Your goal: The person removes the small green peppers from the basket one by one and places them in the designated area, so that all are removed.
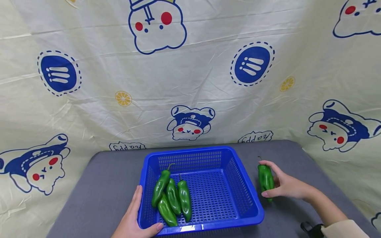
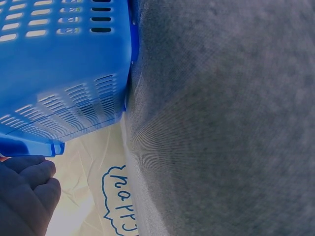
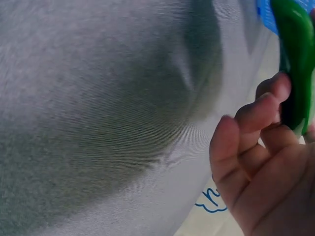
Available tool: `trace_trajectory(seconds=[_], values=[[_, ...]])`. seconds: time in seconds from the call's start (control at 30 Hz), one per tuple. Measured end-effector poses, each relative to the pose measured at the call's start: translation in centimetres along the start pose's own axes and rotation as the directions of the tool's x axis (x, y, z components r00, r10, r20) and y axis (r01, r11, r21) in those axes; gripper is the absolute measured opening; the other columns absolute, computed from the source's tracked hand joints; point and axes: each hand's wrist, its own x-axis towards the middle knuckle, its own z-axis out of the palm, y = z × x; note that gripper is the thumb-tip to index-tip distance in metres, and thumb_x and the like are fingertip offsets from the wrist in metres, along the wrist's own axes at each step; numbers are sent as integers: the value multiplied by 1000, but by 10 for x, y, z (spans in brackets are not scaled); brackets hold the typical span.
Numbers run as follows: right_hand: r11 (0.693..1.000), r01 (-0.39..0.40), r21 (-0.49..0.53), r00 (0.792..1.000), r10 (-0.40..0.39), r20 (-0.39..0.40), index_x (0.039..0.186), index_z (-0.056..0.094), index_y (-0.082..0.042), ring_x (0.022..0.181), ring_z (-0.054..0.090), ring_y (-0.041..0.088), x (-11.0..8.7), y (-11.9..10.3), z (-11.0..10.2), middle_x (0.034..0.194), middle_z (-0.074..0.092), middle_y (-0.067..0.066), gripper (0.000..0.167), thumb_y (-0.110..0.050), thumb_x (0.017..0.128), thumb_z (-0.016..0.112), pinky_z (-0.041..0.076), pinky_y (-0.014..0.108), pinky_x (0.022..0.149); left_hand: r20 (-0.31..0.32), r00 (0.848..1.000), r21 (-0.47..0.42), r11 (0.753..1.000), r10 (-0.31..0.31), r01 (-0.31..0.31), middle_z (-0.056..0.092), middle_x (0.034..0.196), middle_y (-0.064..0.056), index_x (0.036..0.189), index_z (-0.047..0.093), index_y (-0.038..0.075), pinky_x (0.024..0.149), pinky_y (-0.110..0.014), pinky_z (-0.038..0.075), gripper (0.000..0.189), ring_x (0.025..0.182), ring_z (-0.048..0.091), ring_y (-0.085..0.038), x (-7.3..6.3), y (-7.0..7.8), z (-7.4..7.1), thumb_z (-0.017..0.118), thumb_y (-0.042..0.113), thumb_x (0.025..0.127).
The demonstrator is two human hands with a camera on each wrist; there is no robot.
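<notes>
A blue plastic basket (image 1: 208,226) with slotted walls stands on the grey table. Several glossy green chili peppers (image 1: 185,200) lie together in its left half. My left hand (image 1: 134,216) rests against the basket's front left corner, fingers straight along the left side and thumb on the front rim. To the right of the basket, my right hand (image 1: 285,185) holds another green chili pepper (image 1: 266,178) between thumb and fingers, its stem pointing away from me. In the right wrist view this pepper (image 3: 298,54) appears off the cloth; the other fingers curl loosely beside it.
Grey cloth covers the table (image 1: 104,185). Behind it and at both sides hangs a pale printed curtain (image 1: 202,82) with cartoon figures. A black strap (image 1: 312,228) is at the right wrist, by a light sleeve (image 1: 345,229).
</notes>
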Motion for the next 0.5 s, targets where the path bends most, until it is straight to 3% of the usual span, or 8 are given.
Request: trace_trajectory(seconds=[0.23, 0.37, 0.5], values=[[993, -11, -116, 1000, 9, -15, 155, 5, -15, 98, 57, 29, 5, 11, 6, 136, 31, 38, 108, -17, 80, 83, 50, 40, 75, 1, 1000, -6, 1000, 8, -8, -2, 168, -14, 161, -2, 23, 111, -71, 27, 124, 150, 11, -48, 0, -1, 0, 83, 44, 74], [984, -21, -179, 999, 16, -29, 154, 10, -13, 101, 55, 31, 6, 15, 8, 137, 31, 37, 108, -18, 77, 85, 48, 39, 77, 5, 1000, -9, 1000, 8, -8, -2, 168, -14, 161, -3, 24, 110, -72, 28, 123, 150, 12, -49, 0, -2, 0, 83, 44, 74], [984, -31, -173, 999, 28, -19, 153, 10, -11, 103, 55, 31, 7, 16, 9, 137, 32, 37, 108, -18, 76, 86, 49, 39, 79, 7, 1000, -20, 1000, 10, -9, -3, 168, -14, 161, -3, 24, 110, -72, 27, 124, 150, 11, -49, 0, -2, -1, 83, 43, 74]])
